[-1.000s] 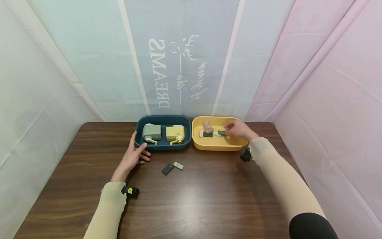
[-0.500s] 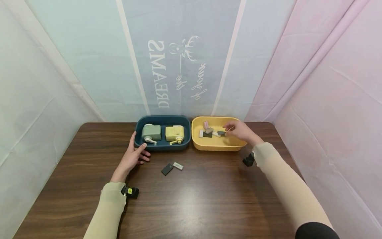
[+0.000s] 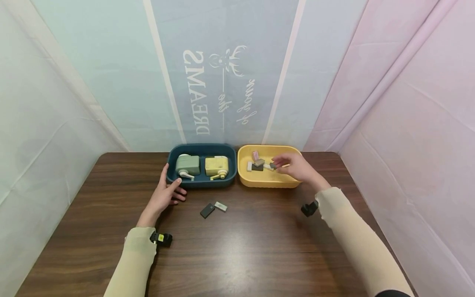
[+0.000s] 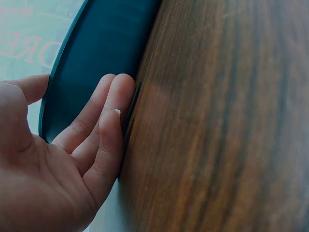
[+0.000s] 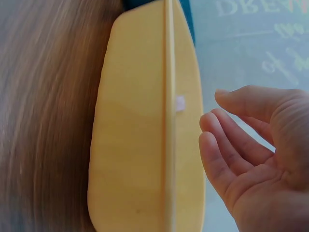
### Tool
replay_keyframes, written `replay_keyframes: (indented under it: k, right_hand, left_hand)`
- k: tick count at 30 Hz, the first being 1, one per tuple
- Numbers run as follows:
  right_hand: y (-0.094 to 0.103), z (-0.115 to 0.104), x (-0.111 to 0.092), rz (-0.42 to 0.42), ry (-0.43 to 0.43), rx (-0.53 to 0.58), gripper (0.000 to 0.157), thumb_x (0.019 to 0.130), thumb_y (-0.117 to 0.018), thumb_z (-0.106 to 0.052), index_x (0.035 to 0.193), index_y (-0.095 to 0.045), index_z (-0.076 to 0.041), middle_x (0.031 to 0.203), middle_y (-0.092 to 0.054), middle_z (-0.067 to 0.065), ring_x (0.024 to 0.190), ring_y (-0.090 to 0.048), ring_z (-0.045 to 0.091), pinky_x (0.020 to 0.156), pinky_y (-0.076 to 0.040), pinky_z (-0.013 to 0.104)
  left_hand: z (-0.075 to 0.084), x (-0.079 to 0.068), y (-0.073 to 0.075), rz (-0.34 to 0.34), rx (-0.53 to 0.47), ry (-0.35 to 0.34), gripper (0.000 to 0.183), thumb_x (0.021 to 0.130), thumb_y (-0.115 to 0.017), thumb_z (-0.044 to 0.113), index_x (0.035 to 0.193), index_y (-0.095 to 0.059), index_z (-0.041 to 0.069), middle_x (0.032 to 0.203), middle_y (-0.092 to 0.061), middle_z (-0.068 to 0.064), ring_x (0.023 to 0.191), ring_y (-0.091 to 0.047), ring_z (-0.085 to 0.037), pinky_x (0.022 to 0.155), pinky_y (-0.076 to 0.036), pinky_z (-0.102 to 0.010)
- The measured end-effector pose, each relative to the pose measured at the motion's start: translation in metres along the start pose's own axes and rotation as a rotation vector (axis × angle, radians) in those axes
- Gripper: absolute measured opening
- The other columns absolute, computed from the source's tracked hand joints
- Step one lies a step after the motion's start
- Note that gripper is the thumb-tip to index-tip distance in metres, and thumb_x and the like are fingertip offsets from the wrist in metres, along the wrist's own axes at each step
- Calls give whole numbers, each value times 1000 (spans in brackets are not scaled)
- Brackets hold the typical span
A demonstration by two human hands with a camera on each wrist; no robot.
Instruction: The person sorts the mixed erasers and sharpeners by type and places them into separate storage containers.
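My left hand point(image 3: 162, 197) rests at the front left corner of a dark blue bin point(image 3: 202, 184). In the left wrist view, the thumb meets the rim and straight fingers point(image 4: 99, 145) lie along the outer wall. Over the right part of a yellow bin point(image 3: 271, 182) hovers my right hand point(image 3: 295, 165). Its fingers are loosely bent with nothing between them, as the right wrist view shows. Small rectangular blocks lie in the yellow bin: a pink one point(image 3: 255, 155), a tan one point(image 3: 259, 162), a black one point(image 3: 257, 168), a white one point(image 3: 249, 166) and others beside the right fingertips.
Inside the blue bin are a green boxy gadget point(image 3: 188, 165) and a yellow one point(image 3: 217, 166), each with a small crank. A black block point(image 3: 207, 210) and a pale grey block point(image 3: 220, 206) lie on the wooden table point(image 3: 237, 255). A fabric backdrop point(image 3: 230, 82) rises behind.
My right hand has shifted slightly left over the yellow bin, its fingers spreading a little. The left hand stays at the blue bin.
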State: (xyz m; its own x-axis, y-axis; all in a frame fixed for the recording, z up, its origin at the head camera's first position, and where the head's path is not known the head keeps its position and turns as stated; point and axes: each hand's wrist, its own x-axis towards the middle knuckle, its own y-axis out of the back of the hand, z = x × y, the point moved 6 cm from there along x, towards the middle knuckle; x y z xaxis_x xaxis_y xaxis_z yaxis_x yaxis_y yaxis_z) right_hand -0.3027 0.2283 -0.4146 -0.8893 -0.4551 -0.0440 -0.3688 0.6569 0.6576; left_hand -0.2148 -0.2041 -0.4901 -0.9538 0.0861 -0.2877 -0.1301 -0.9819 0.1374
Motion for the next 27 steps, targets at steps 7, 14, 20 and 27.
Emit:
replay_keyframes:
  k: [7, 14, 20, 27]
  right_hand:
    - [-15, -25, -11, 0, 105, 58, 34, 86, -74, 4, 119, -66, 6, 110, -69, 22, 100, -68, 32, 87, -54, 43]
    - [-33, -36, -24, -12, 98, 107, 34, 87, -74, 1, 120, -67, 2, 111, -69, 20, 101, -68, 28, 86, -54, 39]
    - [-49, -41, -33, 3, 98, 135, 35, 87, -76, -3, 120, -68, 1, 108, -71, 15, 99, -67, 25, 88, -54, 40]
    - [-74, -45, -40, 7, 117, 173, 33, 88, -75, -1, 119, -67, 4, 107, -70, 19, 97, -67, 24, 87, -54, 39]
  left_hand:
    - [12, -9, -1, -6, -1, 4, 78, 108, -46, 29, 159, 13, 33, 102, -68, -32, 84, -71, -41, 69, -56, -43]
    - [-7, 1, 3, 18, 25, -20, 77, 106, -47, 40, 156, 11, 47, 98, -71, -24, 80, -72, -32, 66, -55, -39]
    - [-11, 6, 3, 27, 34, -43, 77, 106, -47, 41, 156, 11, 47, 96, -71, -22, 79, -72, -31, 65, -55, -38]
    - [-10, 6, 1, 28, 34, -45, 77, 106, -47, 40, 156, 11, 46, 95, -72, -21, 78, -72, -30, 65, -55, -38]
